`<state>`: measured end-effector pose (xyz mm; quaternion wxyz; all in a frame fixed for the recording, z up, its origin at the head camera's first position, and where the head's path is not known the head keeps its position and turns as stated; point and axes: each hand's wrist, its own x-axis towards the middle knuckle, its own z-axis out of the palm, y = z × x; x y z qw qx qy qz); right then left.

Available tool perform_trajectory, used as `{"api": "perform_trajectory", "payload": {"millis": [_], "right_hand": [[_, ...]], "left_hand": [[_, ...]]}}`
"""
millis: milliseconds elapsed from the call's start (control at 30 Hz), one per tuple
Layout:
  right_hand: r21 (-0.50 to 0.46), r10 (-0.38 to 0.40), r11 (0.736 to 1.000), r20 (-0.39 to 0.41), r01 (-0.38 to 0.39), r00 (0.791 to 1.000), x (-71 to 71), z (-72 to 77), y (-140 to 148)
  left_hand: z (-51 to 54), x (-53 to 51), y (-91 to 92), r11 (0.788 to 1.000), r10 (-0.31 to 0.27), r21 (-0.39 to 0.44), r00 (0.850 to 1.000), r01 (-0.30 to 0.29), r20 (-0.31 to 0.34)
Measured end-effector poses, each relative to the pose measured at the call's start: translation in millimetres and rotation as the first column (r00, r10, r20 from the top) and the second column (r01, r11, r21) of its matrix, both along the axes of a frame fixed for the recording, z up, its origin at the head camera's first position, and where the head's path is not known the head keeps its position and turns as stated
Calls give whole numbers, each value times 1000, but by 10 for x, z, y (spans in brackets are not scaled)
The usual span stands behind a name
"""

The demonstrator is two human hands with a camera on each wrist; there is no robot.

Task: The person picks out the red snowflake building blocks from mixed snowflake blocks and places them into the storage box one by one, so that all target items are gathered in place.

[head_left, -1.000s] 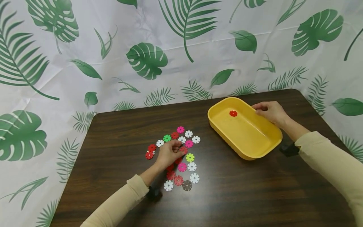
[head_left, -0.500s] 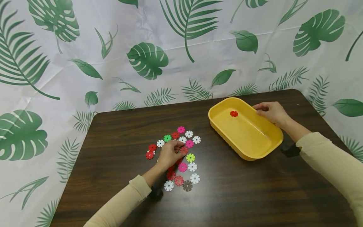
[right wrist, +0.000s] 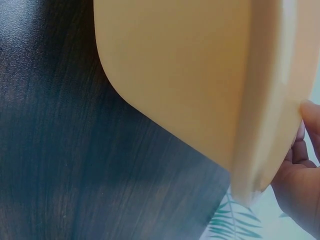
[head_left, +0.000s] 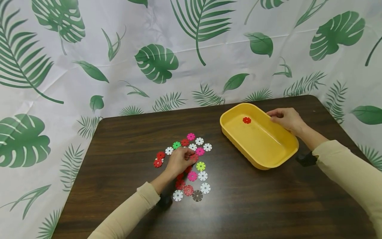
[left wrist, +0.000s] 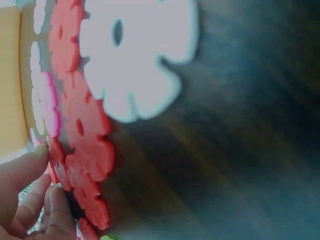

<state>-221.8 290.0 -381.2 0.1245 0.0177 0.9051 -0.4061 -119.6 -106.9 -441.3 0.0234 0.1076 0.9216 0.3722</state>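
Several flat notched plastic discs lie in a loose cluster on the table; among them are a lime disc (head_left: 201,166), a green disc (head_left: 176,145) and a brown disc (head_left: 197,196). Over the cluster, my left hand (head_left: 179,162) pinches a red notched disc (head_left: 194,157) between thumb and fingers. The left wrist view has the thumb (left wrist: 30,165) against this red disc (left wrist: 59,162), beside other red discs. My right hand (head_left: 286,118) grips the far right rim of a yellow plastic tub (head_left: 259,139). A single red disc (head_left: 246,120) lies inside the tub.
The dark wood-grain table (head_left: 125,139) ends at a white curtain (head_left: 119,83) printed with green leaves. Near the left end of the cluster, red discs (head_left: 158,163) overlap a white one. A white disc (left wrist: 135,55) looms close in the left wrist view.
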Motion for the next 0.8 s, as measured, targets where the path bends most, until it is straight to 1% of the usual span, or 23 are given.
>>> {"api": "perform_trajectory", "payload": {"millis": [200,400,533,667,800], "right_hand": [[-3,-3,1000,1,3,1000,12,15,-11],[-4,-5,1000,2,5,1000,17,23,-17],[-10,-1,1000,1,1,1000,16,30,-15],[-7,-1,1000,4,1,1000,14,27,-13],[-6,-3,1000,7,3,1000,11,17,-12]], "left_hand": [[14,-12,7,1000,13,-16,1000,-13,17],[9,7,16,1000,24,5,999,-24,26],[-19,6,27,1000,24,4,1000,-24,-2],[-35,10,31,1000,18,-7,999,-18,-44],[-41,15,22,1000,10,10,999,-10,-50]]}}
